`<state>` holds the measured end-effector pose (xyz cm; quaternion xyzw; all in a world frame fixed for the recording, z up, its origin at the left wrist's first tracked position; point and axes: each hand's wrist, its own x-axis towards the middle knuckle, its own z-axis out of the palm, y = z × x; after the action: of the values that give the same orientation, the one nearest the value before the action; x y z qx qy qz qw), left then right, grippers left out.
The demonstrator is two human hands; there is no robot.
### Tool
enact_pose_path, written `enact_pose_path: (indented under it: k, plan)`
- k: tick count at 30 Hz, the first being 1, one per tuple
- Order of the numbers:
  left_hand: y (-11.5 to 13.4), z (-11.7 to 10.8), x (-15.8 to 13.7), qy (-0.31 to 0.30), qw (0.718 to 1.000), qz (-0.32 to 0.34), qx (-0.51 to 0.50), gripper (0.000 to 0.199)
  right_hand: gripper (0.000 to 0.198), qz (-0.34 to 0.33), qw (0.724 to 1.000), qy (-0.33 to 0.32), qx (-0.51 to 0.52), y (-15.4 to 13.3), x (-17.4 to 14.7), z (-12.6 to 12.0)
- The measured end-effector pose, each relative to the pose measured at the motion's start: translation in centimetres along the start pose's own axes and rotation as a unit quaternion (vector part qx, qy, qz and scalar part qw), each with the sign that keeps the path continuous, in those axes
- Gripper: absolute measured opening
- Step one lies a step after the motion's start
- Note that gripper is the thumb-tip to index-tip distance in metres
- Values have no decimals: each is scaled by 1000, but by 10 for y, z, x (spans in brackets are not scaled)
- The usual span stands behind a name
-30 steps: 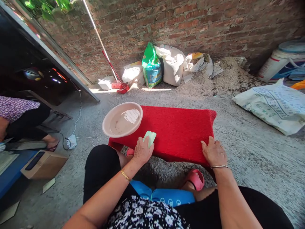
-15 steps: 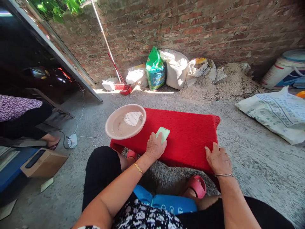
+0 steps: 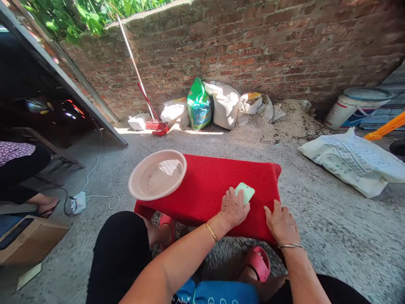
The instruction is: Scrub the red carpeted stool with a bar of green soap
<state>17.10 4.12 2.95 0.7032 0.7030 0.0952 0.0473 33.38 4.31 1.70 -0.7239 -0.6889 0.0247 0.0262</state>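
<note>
My left hand is closed over a pale green scrub brush, flat-backed with a small hole at its far end; any bristles are hidden beneath it. It presses on a red cloth draped over a low bench or stool. My right hand grips the cloth's near right edge, with the thumb on top and the fingers at the side. A pale pink basin holding water sits on the cloth's left end.
On the floor at right lies a white sack, with a paint bucket behind. Several bags stand by the brick wall, including a green bag. A red dustpan and a cardboard box are at left. Another person's foot shows there.
My left hand has slid the scrub brush rightward along the cloth, closer to my right hand. The right hand keeps its place on the edge. The view has tilted up and turned slightly right.
</note>
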Motion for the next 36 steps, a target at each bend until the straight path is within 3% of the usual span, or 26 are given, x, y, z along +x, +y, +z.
enact_pose_path:
  k: [2,7,10,13,17,19,22,27,30,32,36]
  plan:
    - [-6,-6,10,-1,1000,-10,-11,49,54,1,1000,1,0,-1,-1,-1]
    - [-73,-32,42,14,985,-168,21,47,53,1,1000,-12,5,-2,-1,-4]
    - [-91,-33,55,25,975,-216,36,48,52,4,1000,-15,11,-2,0,-5]
    - [-67,-19,60,22,978,-206,33,50,53,4,1000,-18,12,-1,0,-3]
    - [-6,-1,67,-7,992,-130,4,51,53,-2,1000,-14,8,0,1,-2]
    - [9,-2,73,-23,995,-98,-13,49,52,-5,1000,-11,5,0,1,-2]
    - [-2,-15,86,-26,994,-105,-22,47,53,-7,1000,-6,-2,0,0,-3]
    - [-68,-39,111,-3,976,-216,-4,43,53,0,1000,-10,-6,-2,-1,-5]
    - [-72,-34,121,1,969,-248,-2,42,52,0,1000,-9,-7,-2,0,-5]
    - [-50,-23,125,1,972,-235,-11,43,53,-3,1000,-6,-10,-2,1,-4]
    - [19,-1,126,-18,987,-156,-44,46,52,-4,1000,4,-16,-1,1,-2]
